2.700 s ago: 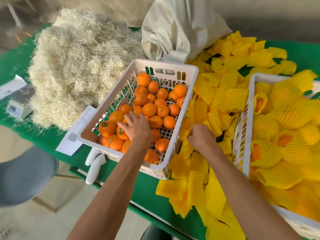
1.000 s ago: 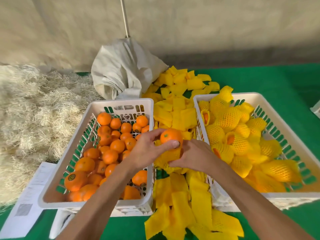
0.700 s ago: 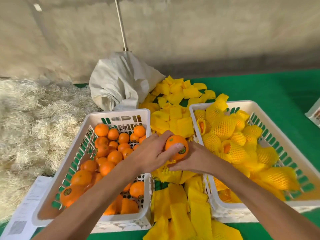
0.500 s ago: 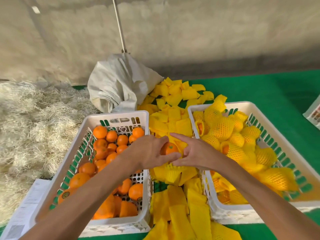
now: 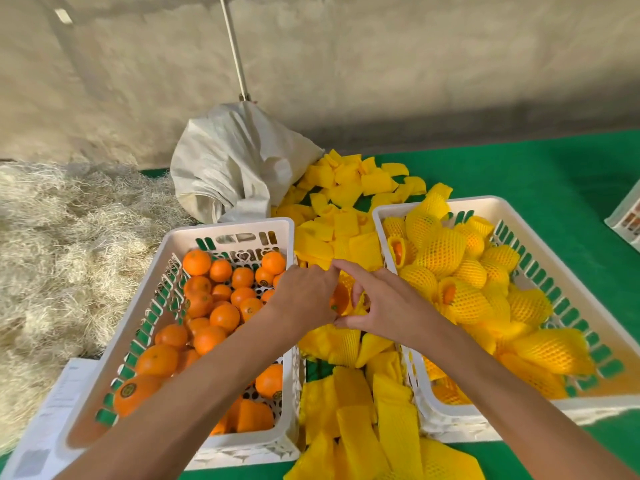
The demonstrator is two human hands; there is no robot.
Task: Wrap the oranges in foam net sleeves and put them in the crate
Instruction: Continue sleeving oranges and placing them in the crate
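Between the two crates, both hands (image 5: 349, 299) enclose the orange (image 5: 340, 299).

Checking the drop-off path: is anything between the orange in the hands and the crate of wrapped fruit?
Nothing visible blocks it. The round orange, gripped by both hands, sits just left of the white plastic crate, whose top is open; only its near rim needs clearing.
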